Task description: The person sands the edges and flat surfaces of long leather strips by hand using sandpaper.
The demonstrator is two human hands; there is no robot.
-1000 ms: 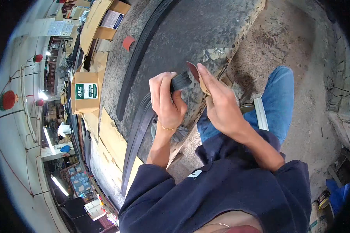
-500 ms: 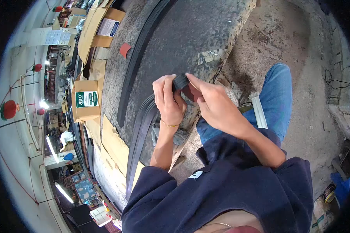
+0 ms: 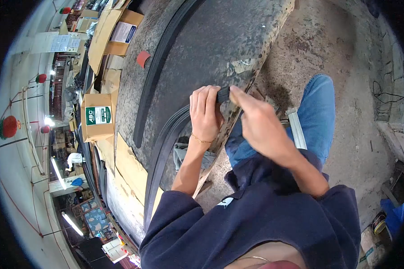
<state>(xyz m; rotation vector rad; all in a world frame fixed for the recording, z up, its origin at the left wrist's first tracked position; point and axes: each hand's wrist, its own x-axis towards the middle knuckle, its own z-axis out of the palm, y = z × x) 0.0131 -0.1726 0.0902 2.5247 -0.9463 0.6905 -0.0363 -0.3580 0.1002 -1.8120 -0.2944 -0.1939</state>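
Note:
A bundle of dark rubber-like strips [image 3: 159,157] curves up from the lower table, and its end passes under my left hand [image 3: 205,114]. The fingers of that hand are wrapped round the strips, with the cut ends showing just beyond them. My right hand [image 3: 260,125] is closed at the tip of the bundle, slightly blurred; what it holds is mostly hidden. Beneath my left wrist a grey cloth [image 3: 195,157] lies on the table.
A second dark strip bundle [image 3: 155,76] lies along the worn table [image 3: 202,49]. A red curved piece [image 3: 142,58] rests near it. An ABC cardboard box [image 3: 96,130] and flattened cardboard stand at the left. My jeans-clad leg is beside the table's right edge.
Both hands have moved right with the strip end. My right hand has turned over the tip, and the dark red piece seen between the hands earlier is now out of sight.

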